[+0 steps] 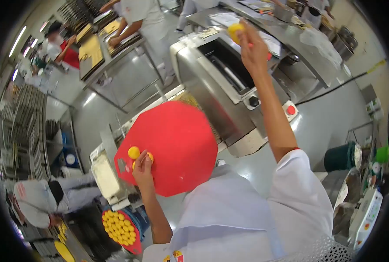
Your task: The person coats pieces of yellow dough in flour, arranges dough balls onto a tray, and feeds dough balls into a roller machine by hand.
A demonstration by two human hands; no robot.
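The right hand (253,50) pinches a smooth, round yellow ball (235,32) above the open steel machine (220,72); its long axis cannot be told. Lower left of that grip, the left hand's (143,174) fingertips touch a second yellow ball (150,156), pinched or not unclear, on a flat, many-sided red board (177,139). Just beside those fingertips lies a third yellow ball (133,152).

Mat (172,139) between container of balls (119,227) and open-topped machine (227,70).
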